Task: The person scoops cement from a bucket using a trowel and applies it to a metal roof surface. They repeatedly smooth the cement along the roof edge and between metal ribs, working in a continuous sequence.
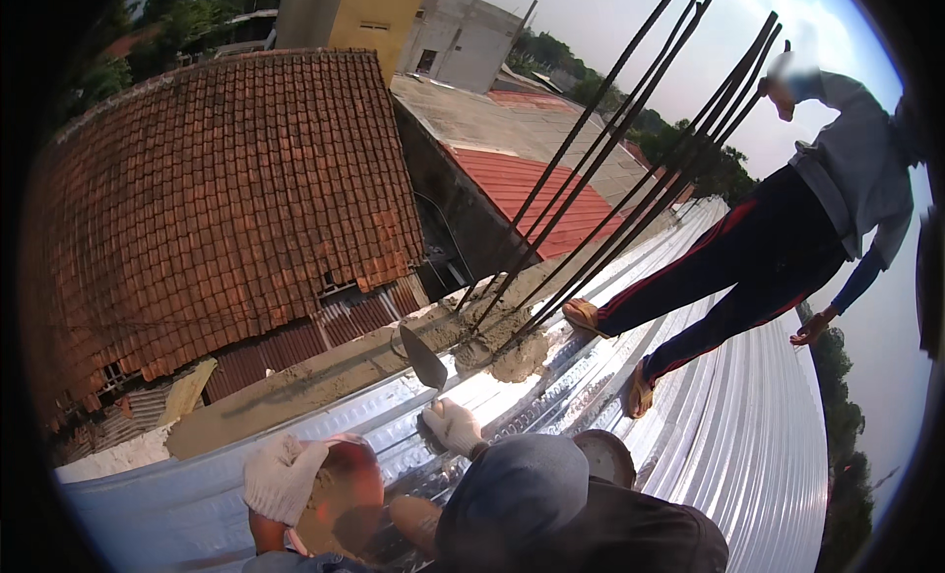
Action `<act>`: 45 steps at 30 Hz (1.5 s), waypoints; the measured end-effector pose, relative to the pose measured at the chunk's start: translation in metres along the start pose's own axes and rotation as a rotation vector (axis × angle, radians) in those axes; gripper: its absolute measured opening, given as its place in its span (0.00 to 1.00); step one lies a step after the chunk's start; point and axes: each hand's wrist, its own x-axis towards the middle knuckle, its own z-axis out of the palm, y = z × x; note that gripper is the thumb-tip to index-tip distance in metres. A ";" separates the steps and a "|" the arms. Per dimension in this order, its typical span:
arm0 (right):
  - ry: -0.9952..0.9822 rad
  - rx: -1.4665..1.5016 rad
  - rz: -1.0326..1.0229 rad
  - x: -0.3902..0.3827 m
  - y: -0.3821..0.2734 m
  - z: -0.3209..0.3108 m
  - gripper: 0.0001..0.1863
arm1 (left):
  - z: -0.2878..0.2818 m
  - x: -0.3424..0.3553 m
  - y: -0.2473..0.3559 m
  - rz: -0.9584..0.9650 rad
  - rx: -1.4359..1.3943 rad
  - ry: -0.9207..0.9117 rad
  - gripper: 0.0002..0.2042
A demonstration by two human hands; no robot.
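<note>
Where the trowel is: it stands just above the right hand, blade tip up, over the near edge of the ribbed metal sheet and short of the mortar heap.
Right hand: gloved and closed round the trowel handle; a grey cap hides the wrist behind it, so we cannot follow the arm.
Left hand: gloved and curled over the rim of a reddish tub, which sits low on the sheet, well apart from the heap.
Mortar heap: it lies at the foot of the slanting steel rods, where the sheet meets the concrete ledge.
Step in hand, as we judge it: working mortar in around the rod feet.
Doing it well: we keep the blade flat and low, press into the gaps between the rods, and draw towards us so nothing spills over the ledge onto the tiled roof below.
Footing: the sheet is sloped and shiny, so we shift our weight slowly.
Neighbour: a standing person has one sandal just beside the heap, so we keep our strokes short on that side.
</note>
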 end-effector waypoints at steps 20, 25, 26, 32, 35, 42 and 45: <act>0.072 -0.003 0.013 0.003 -0.019 -0.009 0.27 | 0.014 0.004 -0.037 0.083 -0.293 0.067 0.12; -0.011 0.177 0.041 -0.017 -0.076 -0.040 0.25 | 0.008 0.000 -0.012 0.093 -0.129 0.044 0.12; 0.026 0.127 0.021 -0.011 -0.059 -0.033 0.24 | 0.013 0.002 -0.016 0.092 -0.130 0.023 0.12; 0.097 0.123 0.006 0.000 -0.026 -0.014 0.24 | 0.015 0.004 -0.010 -0.042 -0.401 0.016 0.12; 0.085 0.140 0.018 0.001 -0.033 -0.013 0.25 | 0.009 0.012 -0.026 -0.046 -0.276 0.012 0.12; 0.048 -0.023 0.079 0.009 -0.014 -0.021 0.27 | 0.024 0.012 -0.002 0.039 -0.238 -0.049 0.12; 0.016 0.020 0.020 0.011 -0.040 -0.017 0.28 | 0.012 0.008 -0.006 0.100 -0.205 -0.020 0.13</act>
